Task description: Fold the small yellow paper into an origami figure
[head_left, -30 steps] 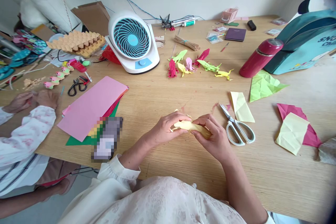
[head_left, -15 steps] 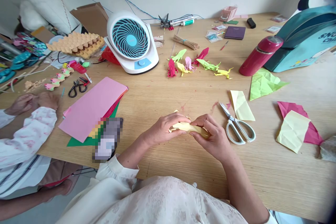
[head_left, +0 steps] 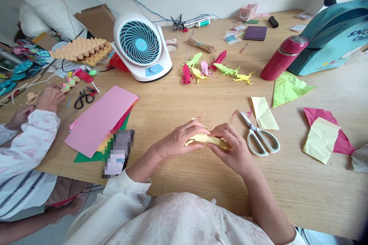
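My left hand (head_left: 181, 138) and my right hand (head_left: 234, 149) both pinch a folded pale yellow paper piece (head_left: 206, 139) just above the wooden table (head_left: 201, 183), fingers closed on its two ends. White-handled scissors (head_left: 260, 138) lie right beside my right hand. A stack of coloured paper sheets with a pink one on top (head_left: 102, 118) lies to the left of my left hand.
Several small folded paper figures (head_left: 214, 71) lie at mid-table, behind them a white and teal fan (head_left: 140, 46). A red flask (head_left: 283, 58), a teal bag (head_left: 333, 38) and loose paper pieces (head_left: 323, 139) are on the right. Another person's hands (head_left: 48, 97) work at the left edge.
My hands keep hold of the yellow paper with only slight finger shifts. The other person's hand at the left has moved up toward the small paper pieces.
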Tool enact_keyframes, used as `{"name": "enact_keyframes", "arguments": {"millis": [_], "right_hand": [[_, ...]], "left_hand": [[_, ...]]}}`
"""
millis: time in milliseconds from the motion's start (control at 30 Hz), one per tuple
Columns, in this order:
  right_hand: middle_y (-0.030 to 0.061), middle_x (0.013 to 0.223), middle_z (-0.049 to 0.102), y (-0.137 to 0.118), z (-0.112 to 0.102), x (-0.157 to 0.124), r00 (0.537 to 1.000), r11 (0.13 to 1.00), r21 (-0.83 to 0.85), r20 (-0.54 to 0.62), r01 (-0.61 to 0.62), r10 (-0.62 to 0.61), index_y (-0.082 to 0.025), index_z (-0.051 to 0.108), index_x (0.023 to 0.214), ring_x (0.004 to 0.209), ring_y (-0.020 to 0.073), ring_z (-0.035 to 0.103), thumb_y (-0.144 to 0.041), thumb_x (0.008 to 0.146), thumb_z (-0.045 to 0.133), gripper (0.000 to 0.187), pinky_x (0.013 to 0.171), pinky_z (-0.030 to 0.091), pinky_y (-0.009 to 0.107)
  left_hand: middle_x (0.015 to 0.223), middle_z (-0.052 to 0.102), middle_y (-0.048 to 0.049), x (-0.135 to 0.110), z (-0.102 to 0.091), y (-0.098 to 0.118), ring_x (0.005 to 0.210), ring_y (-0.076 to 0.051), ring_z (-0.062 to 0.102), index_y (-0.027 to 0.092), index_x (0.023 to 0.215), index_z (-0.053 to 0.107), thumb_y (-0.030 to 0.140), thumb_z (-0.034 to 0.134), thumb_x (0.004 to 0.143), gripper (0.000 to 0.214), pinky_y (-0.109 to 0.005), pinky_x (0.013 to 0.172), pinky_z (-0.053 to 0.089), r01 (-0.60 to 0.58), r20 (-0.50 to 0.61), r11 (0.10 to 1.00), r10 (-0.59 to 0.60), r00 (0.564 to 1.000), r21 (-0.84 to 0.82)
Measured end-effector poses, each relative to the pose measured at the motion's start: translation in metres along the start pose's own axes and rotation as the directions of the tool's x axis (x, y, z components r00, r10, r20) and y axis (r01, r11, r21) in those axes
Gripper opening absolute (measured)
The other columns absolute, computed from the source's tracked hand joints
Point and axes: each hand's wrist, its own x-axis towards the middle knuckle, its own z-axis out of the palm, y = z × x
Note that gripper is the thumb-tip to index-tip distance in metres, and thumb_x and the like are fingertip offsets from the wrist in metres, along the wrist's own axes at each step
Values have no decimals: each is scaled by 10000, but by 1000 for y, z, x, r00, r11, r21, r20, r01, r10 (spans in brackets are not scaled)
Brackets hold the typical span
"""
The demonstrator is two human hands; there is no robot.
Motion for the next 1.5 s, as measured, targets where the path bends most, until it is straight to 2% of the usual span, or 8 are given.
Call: {"name": "enact_keyframes", "arguments": {"millis": [100,233,533,867,1067,1333,1500], "right_hand": [[79,1023,630,0,0,1,1000,1000,6,-12,12,-11,-245,599,1116,968,212,628,-236,925,657,200,807,548,363],[73,997,648,-1,0,1,999,1000,19,-33,14,-13,-246,600,1080,948,217,632,-254,922,661,169,795,553,373],[71,1007,640,-1,0,1,999,999,34,-31,15,-14,-251,617,1095,945,214,634,-253,912,673,192,795,554,370],[77,1022,638,-4,0,0,1000,999,31,-18,21,-20,-259,618,1114,952,220,639,-259,927,652,190,782,559,372],[69,1004,648,-1,2,0,995,998,20,-82,60,-58,-255,600,1065,959,219,642,-220,907,677,179,799,558,372],[70,1038,617,-1,5,-2,996,999,-7,-69,52,-52,-255,614,1041,934,191,651,-214,919,661,137,776,569,344],[78,1033,631,-4,5,0,995,998,-24,-76,60,-62,-253,593,1081,985,215,639,-207,921,656,179,814,566,373]], "left_hand": [[1116,619,-108,1,-1,2,1096,-220,602,185,1229,546,185,639,914,329,-374,966,519,-19,-12,1000,19,1000,-19],[1111,639,-109,2,-2,3,1072,-223,605,195,1227,553,230,601,948,286,-384,965,510,-3,-40,997,0,999,-81],[1104,663,-105,0,-5,-2,1049,-207,620,186,1218,626,317,666,918,329,-335,934,509,21,-46,986,-29,999,-165],[1039,697,-101,1,-7,-3,985,-197,654,188,1157,662,349,661,921,286,-321,876,525,32,-43,988,-39,998,-149],[1066,710,-92,3,-7,-5,1024,-191,658,196,1150,657,294,720,880,294,-304,901,514,-16,-81,979,-1,997,-206],[1052,709,-99,2,-5,-6,1000,-199,661,192,1121,671,326,714,884,276,-320,883,521,31,-74,979,-47,996,-200],[1056,707,-93,4,-5,-7,996,-191,661,184,1130,672,297,721,878,280,-309,891,515,27,-64,979,-41,997,-202]]}}
